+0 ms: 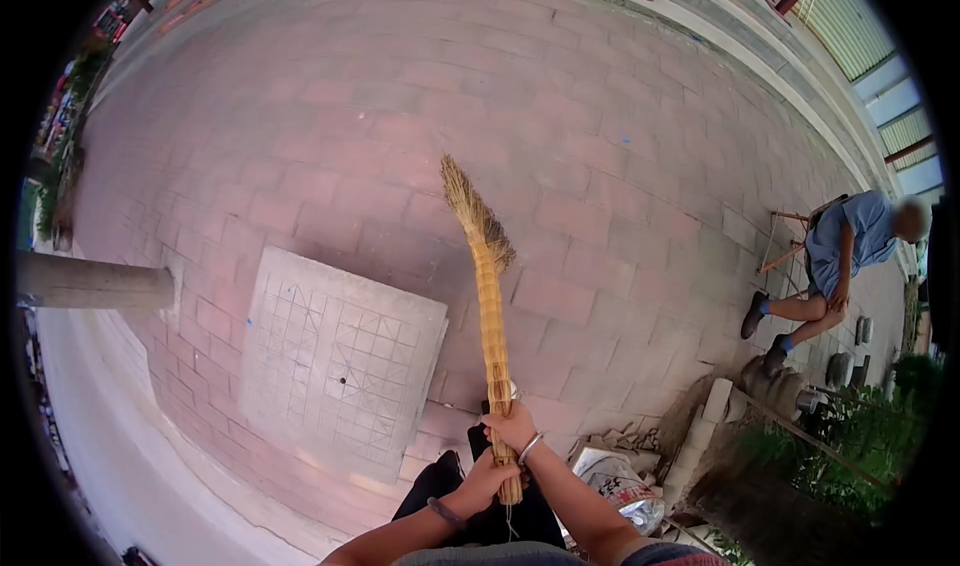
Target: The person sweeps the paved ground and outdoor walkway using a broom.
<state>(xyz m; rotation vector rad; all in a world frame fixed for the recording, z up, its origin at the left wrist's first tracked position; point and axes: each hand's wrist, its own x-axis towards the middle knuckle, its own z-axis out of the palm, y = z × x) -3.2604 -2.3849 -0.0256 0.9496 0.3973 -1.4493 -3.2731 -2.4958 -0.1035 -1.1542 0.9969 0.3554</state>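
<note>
Hands, two, both closed on one yellow-tan straw broom [489, 306]. Our left hand [487, 480], one dark wristband [446, 512] at its wrist, grips the bound handle near its lower end; forearm slanting inward from the left. Our right hand [513, 427], one silver-coloured bangle [530, 448] at its wrist, is clenched on the handle just above the left; forearm slanting inward from the right. The broom points away from us, its frayed, bent head [478, 216] farthest out, over pinkish-red paving [560, 296].

Beside the broom, to our left: one pale, four-sided stone slab [425, 331], its top marked with a line grid, one small dark spot [343, 381] on it. To our right, near: one white printed sack [612, 478], by rubble.

Farther left: one round grey column [100, 281]. Farther right: one seated person [850, 236] in blue, two dark shoes [753, 316], one reddish-framed chair [785, 246]; green plants [840, 431] nearer us.
</note>
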